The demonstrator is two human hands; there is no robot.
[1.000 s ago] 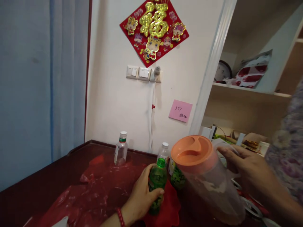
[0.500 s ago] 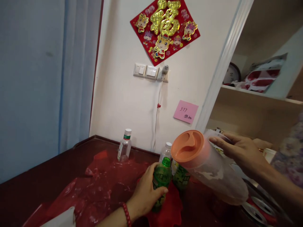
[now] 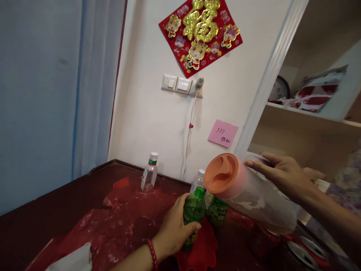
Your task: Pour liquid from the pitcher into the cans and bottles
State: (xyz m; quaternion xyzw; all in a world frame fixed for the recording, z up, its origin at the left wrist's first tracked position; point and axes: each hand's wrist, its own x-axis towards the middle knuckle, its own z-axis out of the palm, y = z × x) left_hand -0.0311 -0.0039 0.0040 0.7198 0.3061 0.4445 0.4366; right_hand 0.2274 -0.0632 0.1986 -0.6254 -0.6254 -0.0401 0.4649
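Note:
My left hand (image 3: 176,225) is wrapped round a green plastic bottle (image 3: 195,207) with no cap on its neck. The bottle stands over a red scalloped plate (image 3: 203,246). My right hand (image 3: 278,172) grips the handle of a translucent pitcher (image 3: 261,199). That pitcher is tilted far over, its orange lid (image 3: 221,173) facing left, just right of the bottle's mouth and apart from it. Some liquid shows low in the pitcher. Behind the bottle are a green printed container (image 3: 216,211) and a clear bottle with a white cap (image 3: 198,180).
A clear bottle (image 3: 149,173) stands near the wall. A crumpled red plastic bag (image 3: 121,214) covers much of the dark table (image 3: 34,205). Drink cans (image 3: 301,254) stand at the lower right. A white object (image 3: 72,259) lies at the front left. Shelves (image 3: 304,114) rise at right.
The view has shifted slightly. The pitcher still leans over beside the bottle, its lid turned a little more. Both hands keep their hold.

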